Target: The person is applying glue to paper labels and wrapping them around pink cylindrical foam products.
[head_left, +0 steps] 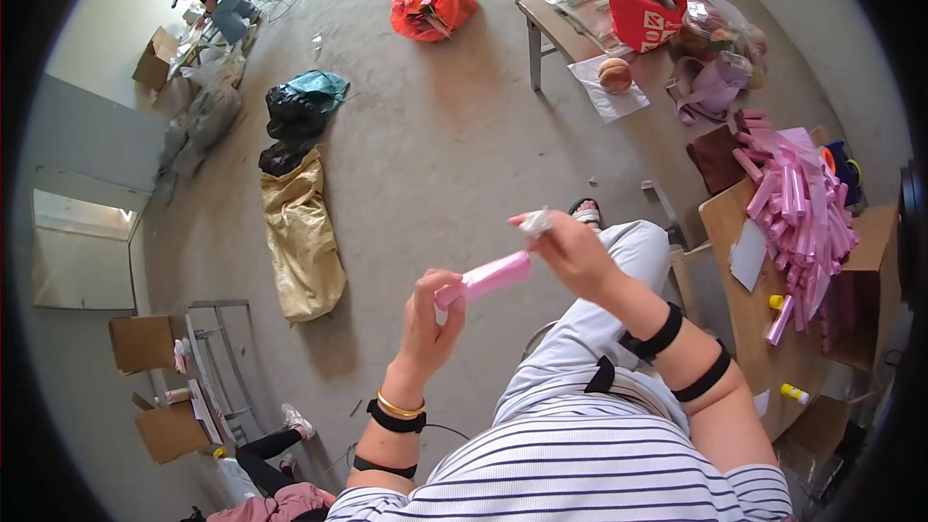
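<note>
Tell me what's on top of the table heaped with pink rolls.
On the table: pink rolls, a white card, a small yellow thing and a yellow-white tube. What's under the rolls is hidden.

grey floor [416, 155] | pale walls [97, 29] | wooden tables [744, 329] at right

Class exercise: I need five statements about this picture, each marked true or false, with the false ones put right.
1. The left hand holds a pink roll. True.
2. The right hand holds a yellow cap. False: it holds a crumpled white piece.
3. A gold bracelet circles the left wrist. True.
4. The gold sack stands on a table. False: the gold sack lies on the floor.
5. The striped top has short sleeves. True.
</note>
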Demonstrator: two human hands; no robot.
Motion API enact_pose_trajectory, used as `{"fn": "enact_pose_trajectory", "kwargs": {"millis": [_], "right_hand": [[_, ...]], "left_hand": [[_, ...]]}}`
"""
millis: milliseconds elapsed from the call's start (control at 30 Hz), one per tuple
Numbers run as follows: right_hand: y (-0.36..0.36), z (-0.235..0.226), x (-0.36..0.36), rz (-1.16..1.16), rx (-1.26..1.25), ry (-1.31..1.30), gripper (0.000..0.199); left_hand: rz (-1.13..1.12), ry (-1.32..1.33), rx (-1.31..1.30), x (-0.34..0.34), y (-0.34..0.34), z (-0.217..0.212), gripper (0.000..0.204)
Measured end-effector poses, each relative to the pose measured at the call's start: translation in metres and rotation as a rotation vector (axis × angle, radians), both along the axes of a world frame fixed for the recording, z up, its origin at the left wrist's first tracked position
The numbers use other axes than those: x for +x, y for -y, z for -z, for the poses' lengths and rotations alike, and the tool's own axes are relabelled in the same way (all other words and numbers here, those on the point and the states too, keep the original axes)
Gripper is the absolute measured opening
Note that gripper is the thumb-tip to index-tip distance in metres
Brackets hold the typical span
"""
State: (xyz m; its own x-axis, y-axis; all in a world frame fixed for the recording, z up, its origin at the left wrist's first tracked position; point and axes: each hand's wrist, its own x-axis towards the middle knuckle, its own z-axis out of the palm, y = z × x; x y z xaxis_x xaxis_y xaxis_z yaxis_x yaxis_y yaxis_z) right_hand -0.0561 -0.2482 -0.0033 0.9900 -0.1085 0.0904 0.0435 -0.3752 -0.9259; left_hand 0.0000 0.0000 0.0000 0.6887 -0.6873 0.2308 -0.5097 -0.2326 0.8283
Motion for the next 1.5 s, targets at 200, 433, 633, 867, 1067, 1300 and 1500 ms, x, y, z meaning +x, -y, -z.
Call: {"fn": "enact_pose_trajectory", "kwargs": {"millis": [200,433,633,867,1067,1300,1500], "right_hand": [[-0.04,-0.017,0.013,-0.214,-0.071,0.0,0.026],[-0.025,-0.005,0.0,0.074,-0.117,0.038,0.03],[-0.034,-0.001,-0.011,0.084,-0.384,0.22,0.018],[-0.041,-0.011,0.004,-0.121,0.004,0.43,0.02],[-0.045,0.009,0.039,-0.171,0.192,-0.057,0.021],[-0.034,-0.003,0.03,-0.21,0.238,0.075,0.021],[-0.031,-0.021,0.029,-0.192,0.143,0.174,0.02]], "left_hand": [[-0.032,0.133,-0.072,0.004,0.004,-0.025,0.046],[-0.086,-0.874,-0.318,-0.012,0.019,-0.014,0.039],[-0.361,-1.204,-0.646,-0.031,0.043,0.013,0.024],[-0.145,-0.872,-0.388,-0.024,0.027,0.037,0.018],[-0.067,-0.851,-0.206,-0.014,0.027,0.02,0.014],[0.027,-0.896,-0.234,-0.014,0.02,0.019,0.014],[0.038,-0.892,-0.356,-0.014,0.024,0.014,0.016]]}}
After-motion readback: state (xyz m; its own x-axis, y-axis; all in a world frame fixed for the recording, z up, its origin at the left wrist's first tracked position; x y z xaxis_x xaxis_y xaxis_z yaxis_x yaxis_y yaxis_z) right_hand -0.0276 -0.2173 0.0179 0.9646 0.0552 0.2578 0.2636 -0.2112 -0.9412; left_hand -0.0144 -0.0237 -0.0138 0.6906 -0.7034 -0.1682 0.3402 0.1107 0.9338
